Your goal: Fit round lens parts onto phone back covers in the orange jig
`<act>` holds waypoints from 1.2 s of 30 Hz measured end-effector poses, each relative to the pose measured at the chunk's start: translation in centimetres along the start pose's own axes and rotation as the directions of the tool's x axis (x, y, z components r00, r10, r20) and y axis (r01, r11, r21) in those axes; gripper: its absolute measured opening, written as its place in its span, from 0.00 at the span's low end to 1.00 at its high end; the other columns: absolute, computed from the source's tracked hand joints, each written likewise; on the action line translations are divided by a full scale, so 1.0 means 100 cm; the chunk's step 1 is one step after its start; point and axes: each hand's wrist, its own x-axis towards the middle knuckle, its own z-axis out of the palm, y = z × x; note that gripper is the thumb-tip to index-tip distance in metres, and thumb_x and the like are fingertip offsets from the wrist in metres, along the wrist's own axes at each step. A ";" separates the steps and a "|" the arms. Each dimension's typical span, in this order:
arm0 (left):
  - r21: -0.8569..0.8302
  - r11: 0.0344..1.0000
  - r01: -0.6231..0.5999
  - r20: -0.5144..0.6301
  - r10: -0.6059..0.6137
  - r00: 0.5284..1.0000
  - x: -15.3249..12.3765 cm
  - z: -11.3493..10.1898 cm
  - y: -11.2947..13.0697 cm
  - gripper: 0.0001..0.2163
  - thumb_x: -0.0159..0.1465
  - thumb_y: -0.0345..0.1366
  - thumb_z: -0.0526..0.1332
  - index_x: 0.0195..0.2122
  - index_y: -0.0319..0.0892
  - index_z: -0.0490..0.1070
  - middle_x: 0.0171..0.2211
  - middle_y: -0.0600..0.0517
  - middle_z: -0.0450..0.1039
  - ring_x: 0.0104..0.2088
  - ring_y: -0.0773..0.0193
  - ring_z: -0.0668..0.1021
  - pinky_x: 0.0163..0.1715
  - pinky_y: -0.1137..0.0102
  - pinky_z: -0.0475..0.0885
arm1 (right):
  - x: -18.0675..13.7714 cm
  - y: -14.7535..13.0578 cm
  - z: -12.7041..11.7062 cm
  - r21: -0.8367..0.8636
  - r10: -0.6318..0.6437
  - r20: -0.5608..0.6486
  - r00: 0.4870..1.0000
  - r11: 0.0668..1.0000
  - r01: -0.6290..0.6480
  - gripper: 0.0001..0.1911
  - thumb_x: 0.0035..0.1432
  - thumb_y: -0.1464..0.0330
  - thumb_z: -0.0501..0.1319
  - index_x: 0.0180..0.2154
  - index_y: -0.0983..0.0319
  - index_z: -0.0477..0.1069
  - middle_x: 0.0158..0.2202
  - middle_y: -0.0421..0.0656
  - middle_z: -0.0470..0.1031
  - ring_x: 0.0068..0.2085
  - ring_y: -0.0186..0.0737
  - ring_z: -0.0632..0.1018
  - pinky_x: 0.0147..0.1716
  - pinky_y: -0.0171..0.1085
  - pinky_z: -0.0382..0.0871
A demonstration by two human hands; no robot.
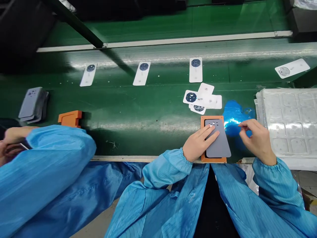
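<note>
A grey phone back cover (219, 145) lies in an orange jig (203, 120) at the near edge of the green conveyor belt (138, 105). My left hand (199, 142) rests flat on the cover, fingers stretched toward its camera holes. My right hand (256, 138) hovers just right of the jig, its fingertips pinched together on something small that I cannot make out, over a blue film (234, 117) lying on the belt.
A small pile of white liner cards (203, 98) lies behind the jig. Single cards (195, 69) are spaced along the belt's far side. A clear blister tray (289, 119) sits at right. A co-worker's sleeve (49, 165), another orange jig (70, 118) and stacked grey covers (32, 104) are at left.
</note>
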 end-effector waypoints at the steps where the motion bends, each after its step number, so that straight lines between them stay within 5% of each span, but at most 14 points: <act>1: 0.086 0.995 -0.039 0.006 0.038 0.999 -0.001 0.003 -0.001 0.19 0.74 0.30 0.54 0.65 0.39 0.65 0.65 0.37 0.68 0.67 0.46 0.70 0.61 0.52 0.75 | -0.002 -0.004 0.000 0.051 -0.029 0.002 1.000 0.998 0.029 0.08 0.62 0.75 0.56 0.39 0.59 0.73 0.37 0.43 0.77 0.36 0.40 0.78 0.28 0.36 0.70; 6: 0.222 0.970 -0.097 0.026 0.093 0.995 -0.002 0.002 -0.004 0.20 0.74 0.29 0.53 0.67 0.38 0.61 0.64 0.36 0.69 0.68 0.49 0.69 0.62 0.56 0.75 | -0.008 -0.018 0.008 0.203 -0.247 0.104 0.963 0.954 0.223 0.14 0.65 0.75 0.57 0.51 0.59 0.72 0.48 0.48 0.78 0.48 0.45 0.80 0.47 0.45 0.79; 11: 0.294 0.950 -0.102 0.009 0.104 0.995 -0.003 -0.001 -0.003 0.17 0.74 0.30 0.52 0.63 0.36 0.64 0.62 0.37 0.72 0.65 0.52 0.73 0.62 0.60 0.74 | -0.014 -0.030 0.025 0.110 -0.396 0.182 0.900 0.918 0.381 0.21 0.68 0.78 0.53 0.59 0.62 0.69 0.56 0.53 0.75 0.56 0.49 0.78 0.54 0.49 0.78; 17: 0.380 0.924 -0.041 0.024 0.035 0.999 -0.001 0.003 -0.008 0.16 0.74 0.28 0.52 0.61 0.35 0.68 0.60 0.38 0.75 0.62 0.52 0.76 0.60 0.60 0.76 | -0.009 -0.027 0.037 0.007 -0.440 0.135 0.888 0.896 0.443 0.20 0.69 0.80 0.53 0.58 0.64 0.71 0.54 0.52 0.79 0.55 0.47 0.79 0.56 0.47 0.77; 25: 0.396 0.917 -0.047 0.084 0.015 0.996 0.002 0.009 -0.013 0.14 0.73 0.29 0.54 0.57 0.36 0.71 0.62 0.35 0.71 0.64 0.47 0.73 0.61 0.52 0.73 | -0.001 -0.035 0.047 -0.148 -0.424 0.332 0.842 0.859 0.491 0.22 0.70 0.77 0.51 0.62 0.72 0.67 0.61 0.60 0.72 0.63 0.57 0.73 0.60 0.53 0.72; 36: 0.384 0.923 -0.030 0.120 -0.018 0.993 -0.010 0.009 0.003 0.19 0.72 0.31 0.52 0.61 0.31 0.68 0.65 0.31 0.67 0.60 0.46 0.74 0.53 0.56 0.74 | -0.024 -0.043 0.040 -0.148 -0.398 0.381 0.835 0.864 0.480 0.28 0.67 0.76 0.53 0.67 0.76 0.60 0.64 0.63 0.69 0.66 0.60 0.69 0.64 0.55 0.67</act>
